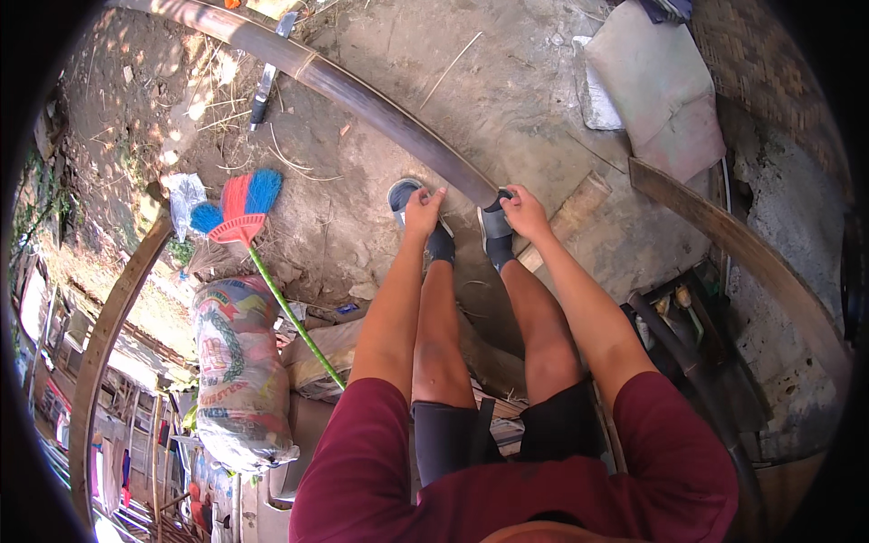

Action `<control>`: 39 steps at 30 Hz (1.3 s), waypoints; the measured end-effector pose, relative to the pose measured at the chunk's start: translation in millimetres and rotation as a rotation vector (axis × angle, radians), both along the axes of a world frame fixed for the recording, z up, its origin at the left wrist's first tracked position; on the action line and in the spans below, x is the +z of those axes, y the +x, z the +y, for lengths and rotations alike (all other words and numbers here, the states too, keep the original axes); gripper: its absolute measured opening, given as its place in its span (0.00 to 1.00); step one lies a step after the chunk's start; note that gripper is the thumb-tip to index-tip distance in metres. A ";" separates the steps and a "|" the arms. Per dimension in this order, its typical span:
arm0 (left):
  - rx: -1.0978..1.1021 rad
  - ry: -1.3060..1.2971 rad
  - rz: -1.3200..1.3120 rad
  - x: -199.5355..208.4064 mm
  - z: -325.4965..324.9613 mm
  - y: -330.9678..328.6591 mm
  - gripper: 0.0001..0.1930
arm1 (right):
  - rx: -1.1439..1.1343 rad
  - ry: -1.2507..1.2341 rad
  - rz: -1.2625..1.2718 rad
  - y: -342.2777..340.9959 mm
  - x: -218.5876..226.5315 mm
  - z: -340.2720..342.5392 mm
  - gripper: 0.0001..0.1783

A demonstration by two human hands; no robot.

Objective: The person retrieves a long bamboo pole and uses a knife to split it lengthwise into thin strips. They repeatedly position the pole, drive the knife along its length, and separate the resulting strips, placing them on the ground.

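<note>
A long split bamboo pole (pixel 362 104) runs from the upper left down to the space between my feet. My right hand (pixel 528 215) pinches its near end, where a dark patch shows that may be the hollow or a black piece. Beside the pole, above one grey shoe (pixel 402 192), my left hand (pixel 423 215) has thumb and fingers drawn together; whatever lies between them is too small to make out. A large knife (pixel 264 89) with a dark handle rests on the ground beneath the pole's far part.
A red and blue broom (pixel 241 210) with a green handle leans over a stuffed sack (pixel 237 371) at the left. Curved-looking wooden planks (pixel 118 330) flank both sides. A flat pale sheet (pixel 656 100) lies at the upper right, and a short board (pixel 575 213) beside my right foot.
</note>
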State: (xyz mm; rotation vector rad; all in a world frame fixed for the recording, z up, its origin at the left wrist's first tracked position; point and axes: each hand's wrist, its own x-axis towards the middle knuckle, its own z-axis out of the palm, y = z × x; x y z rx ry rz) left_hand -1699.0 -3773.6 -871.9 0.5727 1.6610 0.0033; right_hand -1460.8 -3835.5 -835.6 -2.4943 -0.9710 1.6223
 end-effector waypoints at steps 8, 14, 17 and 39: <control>0.718 -0.040 -0.034 -72.8 -47.3 88.0 0.45 | 0.469 0.293 0.039 -36.2 -48.5 -3.5 0.37; 0.884 -0.089 -0.184 -66.6 -43.1 87.3 0.41 | 0.202 0.251 -0.034 -49.9 -51.9 12.5 0.33; 1.110 -0.033 -0.317 -41.7 -39.7 105.4 0.38 | 0.117 0.062 0.040 -41.9 -49.6 21.4 0.36; 0.734 0.492 0.191 550.2 40.1 50.0 0.31 | 0.111 0.333 0.491 -93.9 476.5 101.8 0.35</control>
